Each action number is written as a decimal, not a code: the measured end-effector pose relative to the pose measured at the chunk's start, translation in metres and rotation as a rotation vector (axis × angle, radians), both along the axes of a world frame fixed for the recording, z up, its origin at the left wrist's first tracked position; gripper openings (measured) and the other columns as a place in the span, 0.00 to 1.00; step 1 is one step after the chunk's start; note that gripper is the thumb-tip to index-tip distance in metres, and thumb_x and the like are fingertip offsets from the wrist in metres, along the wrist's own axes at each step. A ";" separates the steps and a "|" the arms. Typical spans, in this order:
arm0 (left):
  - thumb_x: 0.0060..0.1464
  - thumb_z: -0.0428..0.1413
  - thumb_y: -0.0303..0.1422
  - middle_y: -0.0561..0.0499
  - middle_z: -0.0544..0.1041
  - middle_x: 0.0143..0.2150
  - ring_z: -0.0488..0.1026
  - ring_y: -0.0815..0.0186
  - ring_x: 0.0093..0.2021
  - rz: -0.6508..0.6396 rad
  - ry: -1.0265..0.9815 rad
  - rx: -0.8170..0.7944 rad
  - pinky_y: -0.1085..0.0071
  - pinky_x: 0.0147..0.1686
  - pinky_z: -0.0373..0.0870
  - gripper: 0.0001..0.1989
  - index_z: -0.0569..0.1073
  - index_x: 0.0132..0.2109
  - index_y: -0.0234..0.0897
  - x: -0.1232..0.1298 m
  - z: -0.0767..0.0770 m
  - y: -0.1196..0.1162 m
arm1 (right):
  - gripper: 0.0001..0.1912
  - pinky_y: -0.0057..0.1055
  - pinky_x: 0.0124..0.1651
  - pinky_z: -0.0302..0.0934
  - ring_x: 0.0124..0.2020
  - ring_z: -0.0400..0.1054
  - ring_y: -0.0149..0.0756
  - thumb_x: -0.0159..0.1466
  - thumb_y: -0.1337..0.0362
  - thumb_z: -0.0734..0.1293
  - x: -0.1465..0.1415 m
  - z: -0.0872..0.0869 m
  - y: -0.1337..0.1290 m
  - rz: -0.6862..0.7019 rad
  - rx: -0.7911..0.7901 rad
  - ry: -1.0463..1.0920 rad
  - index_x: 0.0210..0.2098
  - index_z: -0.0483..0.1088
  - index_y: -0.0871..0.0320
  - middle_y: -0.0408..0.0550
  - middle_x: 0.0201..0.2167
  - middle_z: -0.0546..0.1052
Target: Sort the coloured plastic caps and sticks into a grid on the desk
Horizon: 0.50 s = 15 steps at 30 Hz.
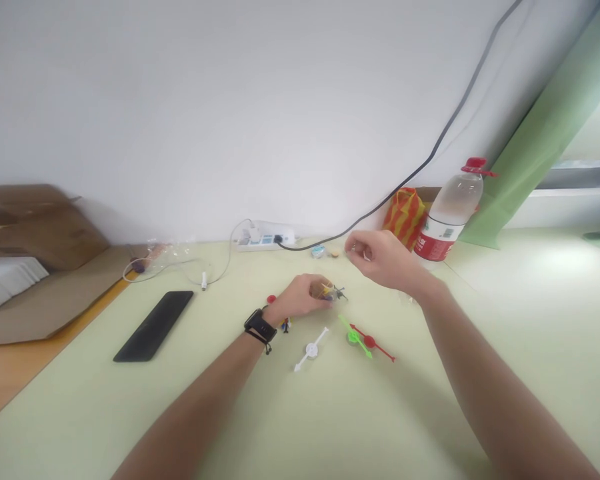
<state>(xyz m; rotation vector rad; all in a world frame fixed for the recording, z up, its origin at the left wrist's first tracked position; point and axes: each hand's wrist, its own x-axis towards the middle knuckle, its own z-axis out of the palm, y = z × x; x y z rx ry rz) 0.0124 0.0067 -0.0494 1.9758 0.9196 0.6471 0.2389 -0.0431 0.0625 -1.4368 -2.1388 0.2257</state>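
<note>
I have the left hand (303, 295) low over the bench (220, 413), its fingers curled around some small yellow-and-grey pieces (334, 293) that poke out past the fingertips; blur hides their exact shape. The right hand (380, 257) is raised beyond and to the right of it, fingers bent in toward the thumb, and I can't tell from here whether anything is pinched there.

On the near side of the hands lie three arrows with round hubs: the white arrow (311, 350) by itself, and the green arrow (353, 337) and red arrow (369, 341) close together, appearing to cross. Small coloured bits (285, 325) show just beside the left wrist, which wears a black watch (261, 326), and a red disc (271, 299) sits near them.

For writing, my best candidate is the red-capped bottle (450, 213) at the right: its label (434, 239) is white above and red below, with dark print and a pale boxed patch, all too blurred for me to read. A striped bag (405, 217) stands beside it. The power strip (266, 237) along the wall has blue markings I can't make out either. A black slab (155, 327) lies well off to the left.
</note>
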 end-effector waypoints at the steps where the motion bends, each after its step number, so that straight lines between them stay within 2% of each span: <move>1: 0.48 0.68 0.39 0.52 0.76 0.30 0.70 0.66 0.30 -0.001 -0.009 -0.005 0.71 0.30 0.65 0.18 0.80 0.45 0.37 0.000 0.000 0.000 | 0.05 0.30 0.32 0.53 0.28 0.65 0.34 0.62 0.65 0.63 0.002 0.003 -0.002 0.022 -0.026 0.002 0.35 0.71 0.55 0.44 0.28 0.76; 4: 0.47 0.69 0.40 0.51 0.77 0.29 0.73 0.64 0.31 0.009 -0.059 -0.010 0.70 0.32 0.67 0.18 0.81 0.44 0.36 -0.002 0.001 0.000 | 0.06 0.29 0.31 0.55 0.28 0.66 0.34 0.62 0.65 0.64 0.006 0.010 -0.007 0.170 -0.195 -0.035 0.34 0.74 0.55 0.44 0.27 0.76; 7: 0.45 0.70 0.42 0.49 0.80 0.31 0.76 0.61 0.33 0.015 -0.081 -0.038 0.68 0.35 0.71 0.20 0.81 0.44 0.36 -0.004 0.001 0.002 | 0.07 0.29 0.31 0.57 0.29 0.69 0.35 0.61 0.64 0.65 0.005 0.007 -0.007 0.319 -0.371 -0.117 0.34 0.76 0.56 0.45 0.29 0.78; 10: 0.46 0.70 0.42 0.45 0.83 0.35 0.79 0.58 0.37 0.018 -0.049 -0.082 0.68 0.37 0.72 0.22 0.80 0.46 0.36 -0.006 0.000 0.004 | 0.09 0.30 0.33 0.59 0.34 0.72 0.38 0.60 0.63 0.66 -0.004 -0.009 -0.001 0.355 -0.489 -0.248 0.37 0.78 0.56 0.48 0.34 0.80; 13: 0.46 0.70 0.42 0.42 0.84 0.40 0.80 0.56 0.40 0.012 -0.018 -0.112 0.67 0.39 0.73 0.24 0.80 0.48 0.35 -0.007 -0.001 0.007 | 0.15 0.30 0.32 0.58 0.38 0.73 0.41 0.58 0.60 0.70 -0.018 -0.033 0.008 0.327 -0.607 -0.401 0.44 0.78 0.55 0.50 0.42 0.80; 15: 0.45 0.70 0.41 0.41 0.84 0.41 0.81 0.55 0.41 0.009 -0.011 -0.120 0.66 0.40 0.74 0.25 0.79 0.49 0.35 -0.008 -0.001 0.008 | 0.12 0.30 0.31 0.57 0.35 0.72 0.40 0.57 0.62 0.69 -0.026 -0.048 0.014 0.352 -0.655 -0.455 0.40 0.78 0.56 0.49 0.39 0.80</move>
